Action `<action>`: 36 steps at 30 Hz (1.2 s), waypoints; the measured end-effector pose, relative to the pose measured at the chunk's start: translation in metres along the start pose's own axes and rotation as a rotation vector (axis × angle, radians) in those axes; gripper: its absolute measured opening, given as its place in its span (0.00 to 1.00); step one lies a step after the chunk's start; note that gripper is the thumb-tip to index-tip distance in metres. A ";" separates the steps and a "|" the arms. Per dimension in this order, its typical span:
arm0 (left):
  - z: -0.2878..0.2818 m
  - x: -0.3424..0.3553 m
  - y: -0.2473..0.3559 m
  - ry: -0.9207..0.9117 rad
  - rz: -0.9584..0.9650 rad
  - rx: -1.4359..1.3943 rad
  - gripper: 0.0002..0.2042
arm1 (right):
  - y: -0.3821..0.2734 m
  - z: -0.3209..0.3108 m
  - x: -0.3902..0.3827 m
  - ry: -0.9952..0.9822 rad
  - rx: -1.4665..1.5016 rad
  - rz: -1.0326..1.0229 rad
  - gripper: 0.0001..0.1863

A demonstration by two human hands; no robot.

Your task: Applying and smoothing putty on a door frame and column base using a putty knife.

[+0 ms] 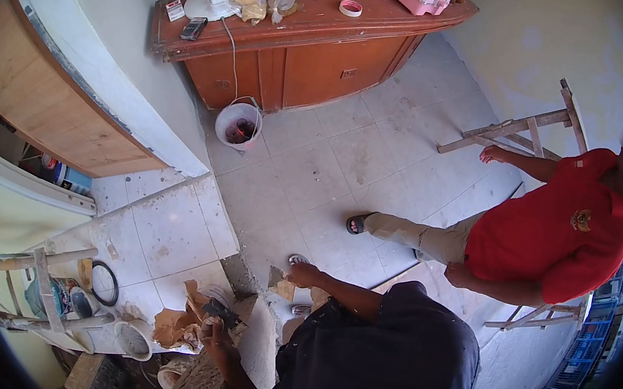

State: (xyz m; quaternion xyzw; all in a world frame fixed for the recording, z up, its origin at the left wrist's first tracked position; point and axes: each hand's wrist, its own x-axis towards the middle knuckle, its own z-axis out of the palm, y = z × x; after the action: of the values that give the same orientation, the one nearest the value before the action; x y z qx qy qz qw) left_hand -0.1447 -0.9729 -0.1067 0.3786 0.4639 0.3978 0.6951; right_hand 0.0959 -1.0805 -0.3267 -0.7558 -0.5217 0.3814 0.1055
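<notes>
left hand (213, 331) fingers closed around a small dark tool (222, 311) beside torn brown paper (175, 325); right hand (303, 274) fingers gripping a flat tan tile fragment (284, 289), above grey tiled floor (306, 171).

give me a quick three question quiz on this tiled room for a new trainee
1. True or false: the white bucket stands on the floor by the wooden cabinet.
2. What colour shirt does the co-worker wear?
3. The left hand holds: A) a dark tool, B) a roll of tape, C) nothing.

Key:
1. True
2. Red
3. A; the right hand holds a tile fragment.
</notes>
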 end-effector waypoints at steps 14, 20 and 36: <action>-0.009 -0.002 -0.019 -0.091 -0.020 0.005 0.02 | 0.027 -0.029 0.010 -0.072 -0.141 0.000 0.20; 0.000 -0.005 -0.010 -0.029 -0.067 -0.023 0.11 | 0.016 -0.022 0.037 -0.090 -0.182 -0.057 0.22; 0.005 -0.002 -0.017 -0.172 -0.097 0.060 0.01 | 0.017 -0.010 0.006 -0.298 -0.335 -0.237 0.19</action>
State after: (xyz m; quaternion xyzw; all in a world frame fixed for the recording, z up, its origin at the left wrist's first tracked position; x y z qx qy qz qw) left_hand -0.1371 -0.9823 -0.1194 0.4090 0.4320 0.3160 0.7391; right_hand 0.1159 -1.0799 -0.3315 -0.6316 -0.6725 0.3819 -0.0555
